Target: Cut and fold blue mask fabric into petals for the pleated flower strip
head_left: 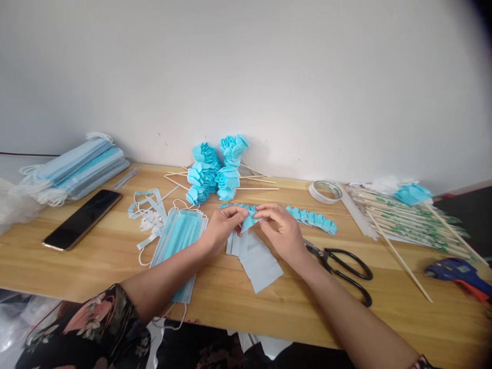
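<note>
My left hand (223, 228) and my right hand (280, 230) meet at the middle of the wooden table (96, 256). Both pinch a folded blue strip of mask fabric (311, 218), which trails off to the right in small pleated folds. Under my hands lie pale cut mask pieces (257, 261). A whole blue face mask (179, 241) rests just left of my left hand. Behind the hands stands a bunch of blue fabric flowers on wooden sticks (215, 171).
Black scissors (346, 266) lie right of my right hand. A tape roll (326, 190), a pile of wrapped sticks (407, 220) and a blue glue gun (459, 271) are at right. A phone (82, 219), a mask stack (77, 169) and cut ear loops (148, 212) are at left.
</note>
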Demonstrator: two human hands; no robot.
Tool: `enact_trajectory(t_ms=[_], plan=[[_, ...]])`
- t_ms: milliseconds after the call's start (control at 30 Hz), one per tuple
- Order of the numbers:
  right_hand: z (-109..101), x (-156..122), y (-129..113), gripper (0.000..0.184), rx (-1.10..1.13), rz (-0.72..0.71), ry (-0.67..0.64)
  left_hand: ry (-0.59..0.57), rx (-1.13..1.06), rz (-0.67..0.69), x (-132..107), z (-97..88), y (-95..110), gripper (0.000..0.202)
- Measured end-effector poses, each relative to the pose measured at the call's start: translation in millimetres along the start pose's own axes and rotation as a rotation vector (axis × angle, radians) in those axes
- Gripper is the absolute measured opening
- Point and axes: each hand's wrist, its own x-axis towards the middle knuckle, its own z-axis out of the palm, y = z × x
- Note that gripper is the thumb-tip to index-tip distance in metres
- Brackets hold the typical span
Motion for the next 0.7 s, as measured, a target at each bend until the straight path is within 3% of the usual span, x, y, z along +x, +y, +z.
enact_trajectory(t_ms=[367,700], plan=[[1.4,-1.8,2.0,0.025,0.006,0.018,-0.033,-0.019,0.037,0.032,-2.2,0.3,4.7,0.039],[-1.0,-2.5,-2.5,0.023,0.059,0.054,-0.076,0.037,0.031,0.028,-1.0,1.1,5.8,0.036]])
